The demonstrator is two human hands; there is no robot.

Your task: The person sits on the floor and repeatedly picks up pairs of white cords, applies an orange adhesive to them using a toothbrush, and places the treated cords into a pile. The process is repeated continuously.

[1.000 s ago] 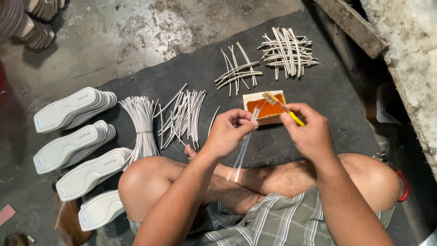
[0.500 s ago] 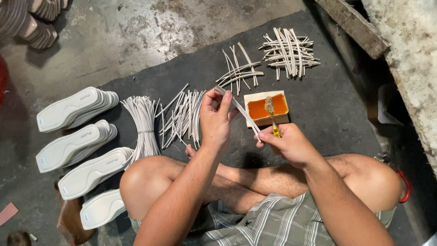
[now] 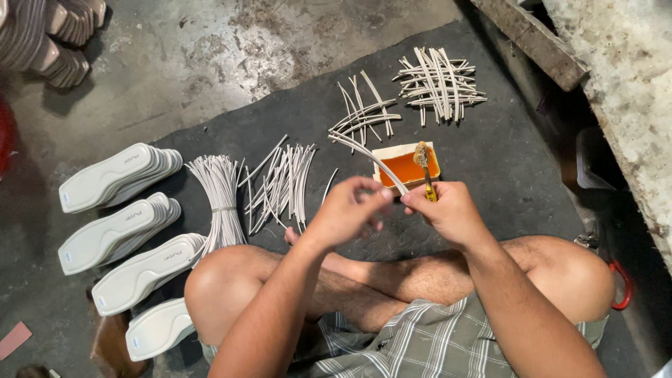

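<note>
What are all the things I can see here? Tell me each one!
mat: one, dark grey, spread on the concrete floor
shoe soles: four stacks, pale grey, left side of the mat
more soles: a pile, grey, top left corner
tied strips: one bundle, white, beside the soles
loose strips: one scattered heap, white, middle of the mat
crossed strips: two heaps, white, far side of the mat
glue tray: one, orange inside, in front of the hands
brush: one, yellow handle, right hand, tip over the tray
strip: one, white, held in both hands
left hand: fingers pinching the strip
right hand: holds brush and strip
</note>
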